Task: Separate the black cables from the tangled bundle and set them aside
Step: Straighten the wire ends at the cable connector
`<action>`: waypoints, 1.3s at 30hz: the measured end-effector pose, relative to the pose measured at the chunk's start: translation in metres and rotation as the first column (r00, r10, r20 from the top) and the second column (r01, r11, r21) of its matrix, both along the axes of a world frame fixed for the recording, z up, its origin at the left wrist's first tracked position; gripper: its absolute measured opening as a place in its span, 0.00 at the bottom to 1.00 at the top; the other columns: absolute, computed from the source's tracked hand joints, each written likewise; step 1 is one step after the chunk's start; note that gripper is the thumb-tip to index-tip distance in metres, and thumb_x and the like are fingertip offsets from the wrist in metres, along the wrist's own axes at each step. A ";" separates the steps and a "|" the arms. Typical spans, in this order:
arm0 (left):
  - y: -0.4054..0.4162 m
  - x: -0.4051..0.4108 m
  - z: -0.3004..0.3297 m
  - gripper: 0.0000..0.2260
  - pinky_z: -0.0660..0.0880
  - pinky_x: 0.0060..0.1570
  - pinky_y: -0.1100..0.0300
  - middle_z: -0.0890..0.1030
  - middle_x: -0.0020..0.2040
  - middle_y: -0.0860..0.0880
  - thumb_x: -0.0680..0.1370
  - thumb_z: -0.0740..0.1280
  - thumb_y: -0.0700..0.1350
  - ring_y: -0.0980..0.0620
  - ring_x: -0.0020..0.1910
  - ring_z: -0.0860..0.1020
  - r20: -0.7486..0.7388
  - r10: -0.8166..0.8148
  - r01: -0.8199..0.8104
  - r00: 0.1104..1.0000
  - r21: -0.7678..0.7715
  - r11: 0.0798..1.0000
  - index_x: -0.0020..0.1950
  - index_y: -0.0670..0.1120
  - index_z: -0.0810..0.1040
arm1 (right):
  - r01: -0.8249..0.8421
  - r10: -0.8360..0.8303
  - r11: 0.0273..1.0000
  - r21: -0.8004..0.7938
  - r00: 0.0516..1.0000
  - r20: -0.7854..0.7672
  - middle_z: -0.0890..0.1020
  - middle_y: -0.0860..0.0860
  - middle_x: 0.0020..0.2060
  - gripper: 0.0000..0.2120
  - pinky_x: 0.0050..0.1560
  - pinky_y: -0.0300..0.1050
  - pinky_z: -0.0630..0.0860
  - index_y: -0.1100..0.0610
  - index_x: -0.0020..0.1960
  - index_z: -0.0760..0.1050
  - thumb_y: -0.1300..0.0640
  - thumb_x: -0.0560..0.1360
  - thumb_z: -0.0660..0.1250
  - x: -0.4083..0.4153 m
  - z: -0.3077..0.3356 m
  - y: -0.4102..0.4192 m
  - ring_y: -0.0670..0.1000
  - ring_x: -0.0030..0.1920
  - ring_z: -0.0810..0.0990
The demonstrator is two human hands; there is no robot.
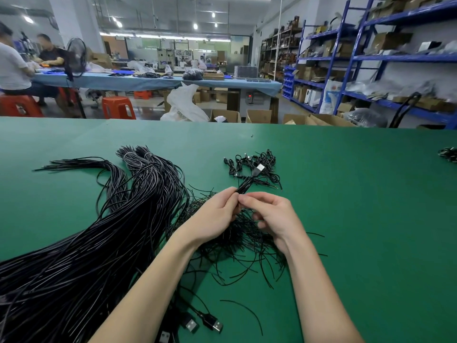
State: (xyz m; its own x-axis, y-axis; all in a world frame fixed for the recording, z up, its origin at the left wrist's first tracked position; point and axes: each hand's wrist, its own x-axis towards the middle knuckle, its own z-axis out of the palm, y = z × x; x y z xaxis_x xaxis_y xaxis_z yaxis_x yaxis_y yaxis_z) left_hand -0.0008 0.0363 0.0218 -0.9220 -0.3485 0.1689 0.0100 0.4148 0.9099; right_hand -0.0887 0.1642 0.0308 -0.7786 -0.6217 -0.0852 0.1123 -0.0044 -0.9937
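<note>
Above tangle (237, 233), left hand (212, 214), right hand (269, 214) pinching cable (247, 184)

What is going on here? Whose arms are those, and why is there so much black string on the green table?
There is no machine here. The arms are a person's, and the one picture comes from a camera worn on their head, looking down. The black strings are cables. A big cable bundle lies on the green table, with a tangled heap under the hands. The left hand and right hand pinch a few thin cables together, ending in a silver plug. A small cable pile lies behind it.
</note>
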 end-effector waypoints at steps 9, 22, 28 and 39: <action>0.005 0.009 0.011 0.11 0.69 0.38 0.55 0.75 0.36 0.48 0.86 0.55 0.47 0.51 0.33 0.70 0.022 -0.009 0.018 1.000 -0.462 0.887 0.46 0.45 0.69 | -0.108 0.111 0.994 -0.025 0.951 0.289 0.83 0.47 0.34 0.11 0.21 0.29 0.64 0.58 0.51 0.81 0.57 0.71 0.79 -0.010 0.000 0.005 0.41 0.27 0.71; 0.015 0.011 0.012 0.16 0.66 0.32 0.58 0.69 0.30 0.54 0.87 0.54 0.45 0.53 0.29 0.66 -0.041 -0.002 -0.004 0.999 -0.148 0.989 0.40 0.44 0.70 | -0.105 0.147 0.984 -0.142 0.933 0.329 0.83 0.50 0.34 0.17 0.24 0.31 0.69 0.59 0.48 0.82 0.58 0.62 0.81 -0.009 -0.006 0.005 0.42 0.28 0.71; 0.016 0.005 0.008 0.15 0.66 0.33 0.57 0.71 0.27 0.56 0.86 0.54 0.52 0.55 0.27 0.67 -0.005 0.115 -0.115 0.993 -0.091 0.989 0.42 0.48 0.65 | 0.032 -0.034 0.999 0.023 0.994 0.104 0.81 0.46 0.32 0.11 0.26 0.34 0.68 0.58 0.49 0.84 0.58 0.68 0.81 -0.007 -0.002 0.002 0.41 0.26 0.71; 0.008 0.008 0.022 0.13 0.55 0.22 0.67 0.63 0.26 0.56 0.87 0.53 0.49 0.57 0.23 0.57 -0.032 0.007 0.009 0.999 0.497 0.867 0.43 0.51 0.64 | -0.204 0.222 0.971 -0.128 0.964 0.147 0.87 0.51 0.42 0.11 0.32 0.35 0.77 0.54 0.44 0.86 0.54 0.62 0.80 -0.009 0.003 0.010 0.43 0.33 0.78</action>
State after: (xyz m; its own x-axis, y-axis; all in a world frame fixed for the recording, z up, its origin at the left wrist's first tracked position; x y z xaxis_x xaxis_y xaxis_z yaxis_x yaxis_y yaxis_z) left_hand 0.0070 0.0441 0.0439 -0.9195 -0.3931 0.0025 0.0424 -0.0928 0.9948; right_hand -0.0973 0.1738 0.0339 -0.6094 -0.7839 -0.1189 0.2794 -0.0719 -0.9575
